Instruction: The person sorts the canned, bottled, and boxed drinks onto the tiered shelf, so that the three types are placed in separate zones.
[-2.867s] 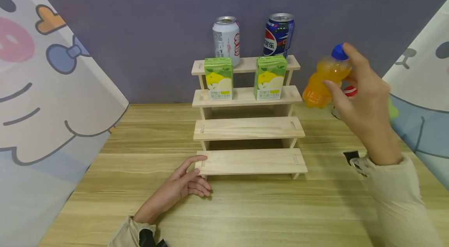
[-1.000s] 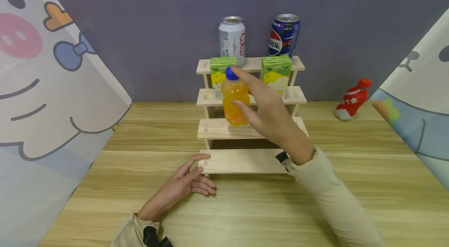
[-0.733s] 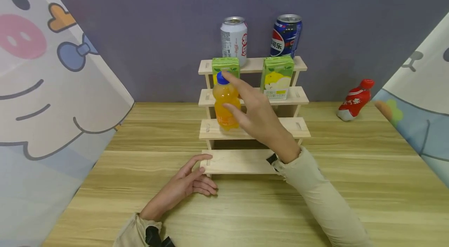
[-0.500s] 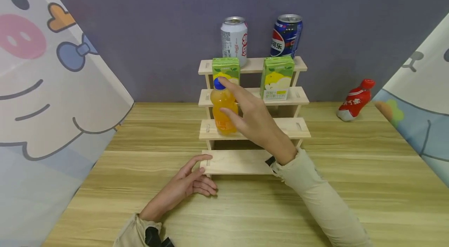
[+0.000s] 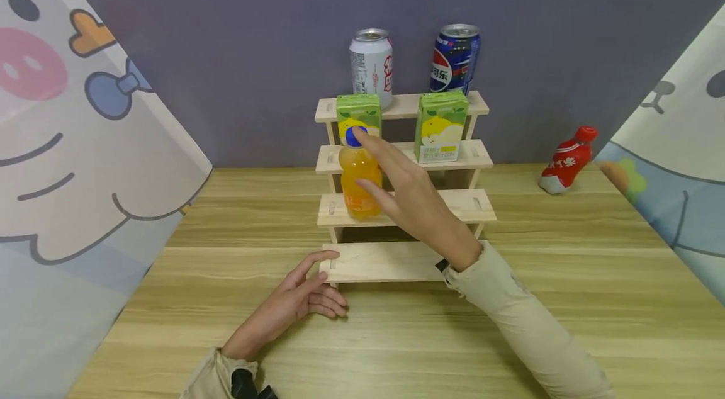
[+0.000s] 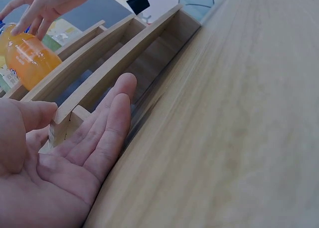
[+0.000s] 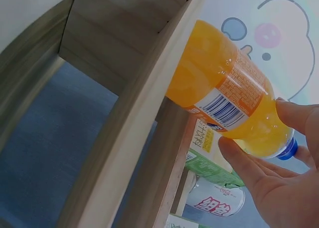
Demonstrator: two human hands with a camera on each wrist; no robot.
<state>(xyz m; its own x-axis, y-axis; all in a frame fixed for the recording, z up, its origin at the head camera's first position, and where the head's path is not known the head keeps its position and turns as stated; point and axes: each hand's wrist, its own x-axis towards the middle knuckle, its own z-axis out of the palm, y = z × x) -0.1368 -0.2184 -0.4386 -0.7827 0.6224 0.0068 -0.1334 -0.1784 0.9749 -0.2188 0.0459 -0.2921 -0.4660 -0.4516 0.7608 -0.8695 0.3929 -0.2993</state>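
In the head view a stepped wooden display rack (image 5: 396, 260) stands on the table. My right hand (image 5: 410, 188) holds a bottle of orange soda (image 5: 360, 179) with a blue cap, thumb and fingers around its upper part. The bottle is upright, its base at the left part of the second step from the bottom. In the right wrist view its base (image 7: 192, 63) lies right at the step's edge. My left hand (image 5: 300, 289) grips the left end of the lowest step, and its other fingers (image 6: 107, 128) extend straight beside the rack.
Two green juice cartons (image 5: 442, 128) stand one step higher, the left one partly behind the bottle. On the top step are a white can (image 5: 370, 65) and a blue Pepsi can (image 5: 455, 59). A red bottle (image 5: 568, 160) leans at the back right, near the printed cloth (image 5: 680, 153).
My right hand has carried the orange soda bottle leftward from beside the rack and lowered it to the second step from the bottom. The left hand stays at the rack's lowest step.
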